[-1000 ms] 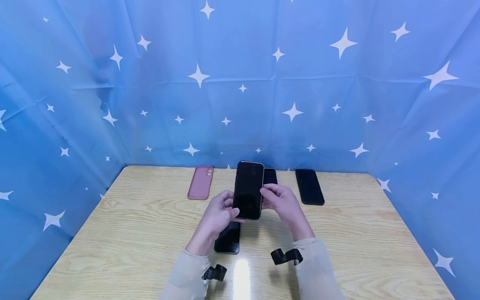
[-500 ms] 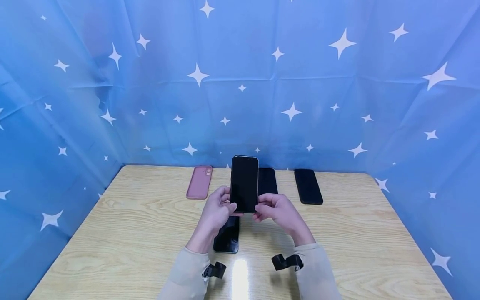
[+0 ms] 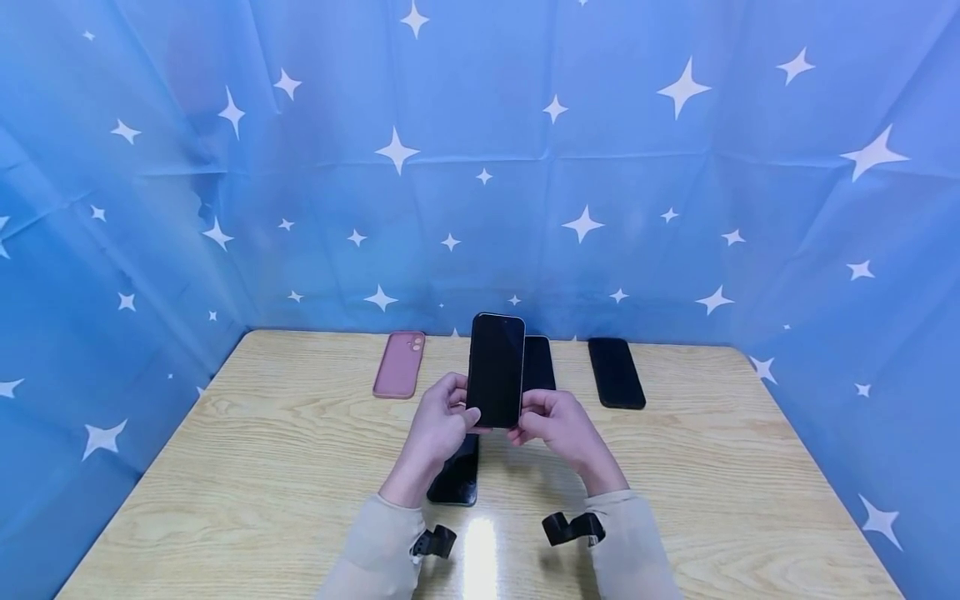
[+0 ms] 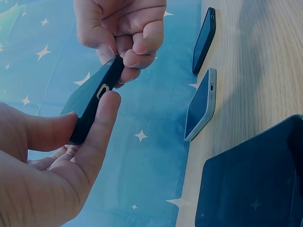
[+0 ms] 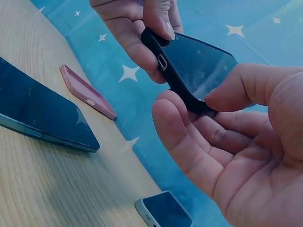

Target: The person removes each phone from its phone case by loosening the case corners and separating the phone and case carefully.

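A smartphone (image 3: 497, 371) in a black case (image 5: 179, 90) is held up over the table, screen toward the head camera. My left hand (image 3: 438, 425) grips its lower left corner, thumb on the front and fingers behind. At the lower right corner my right hand (image 3: 558, 425) pinches it, with the thumb (image 5: 232, 90) at the screen's edge and the fingers curled below. The case's bottom edge, with its port cutout (image 5: 162, 61), shows between the hands in both wrist views. The phone's back is hidden.
On the wooden table (image 3: 262, 467) lie a pink phone case (image 3: 400, 365) at back left, a light-edged phone (image 3: 538, 362) behind the hands, a black phone (image 3: 617, 372) at back right, and another phone (image 3: 457, 475) under the left hand. A blue star-patterned curtain (image 3: 480, 200) stands behind.
My right hand has slid from the phone's right side down to its lower right corner. The phone has risen slightly, shifted left, then come back right. My left hand keeps its grip.
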A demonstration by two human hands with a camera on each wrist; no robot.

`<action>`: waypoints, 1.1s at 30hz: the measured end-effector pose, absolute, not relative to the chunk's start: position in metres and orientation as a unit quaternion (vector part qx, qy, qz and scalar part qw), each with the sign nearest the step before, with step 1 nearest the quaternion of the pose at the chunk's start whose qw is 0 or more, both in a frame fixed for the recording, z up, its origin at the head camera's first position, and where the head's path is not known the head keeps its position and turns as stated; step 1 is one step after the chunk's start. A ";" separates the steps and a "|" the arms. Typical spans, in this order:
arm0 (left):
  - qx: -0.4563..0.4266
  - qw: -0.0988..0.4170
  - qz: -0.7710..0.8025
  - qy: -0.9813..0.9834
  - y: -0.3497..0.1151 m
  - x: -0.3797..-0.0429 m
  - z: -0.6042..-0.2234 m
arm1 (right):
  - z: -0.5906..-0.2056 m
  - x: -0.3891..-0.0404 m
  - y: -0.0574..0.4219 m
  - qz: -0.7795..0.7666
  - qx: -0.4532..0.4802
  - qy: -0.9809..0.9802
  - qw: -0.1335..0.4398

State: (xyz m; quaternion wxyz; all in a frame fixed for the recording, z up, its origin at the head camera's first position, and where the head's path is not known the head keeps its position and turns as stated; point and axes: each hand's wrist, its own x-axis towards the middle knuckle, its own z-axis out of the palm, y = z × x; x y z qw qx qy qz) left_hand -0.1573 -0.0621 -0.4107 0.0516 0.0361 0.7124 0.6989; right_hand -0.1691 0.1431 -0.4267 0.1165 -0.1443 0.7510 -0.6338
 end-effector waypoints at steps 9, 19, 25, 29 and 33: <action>0.019 0.051 0.700 0.712 -0.059 -0.156 -0.407 | -0.432 -0.169 0.144 -0.674 -0.152 0.715 0.111; 0.044 0.087 0.758 0.645 -0.064 -0.159 -0.408 | -0.448 -0.173 0.144 -0.753 -0.167 0.625 0.120; 0.047 0.110 0.775 0.620 -0.066 -0.159 -0.409 | -0.455 -0.176 0.148 -0.790 -0.223 0.551 0.149; 0.039 0.099 0.773 0.625 -0.066 -0.159 -0.410 | -0.453 -0.175 0.148 -0.771 -0.207 0.587 0.133; 0.035 0.079 0.762 0.642 -0.066 -0.158 -0.410 | -0.450 -0.172 0.145 -0.742 -0.180 0.638 0.102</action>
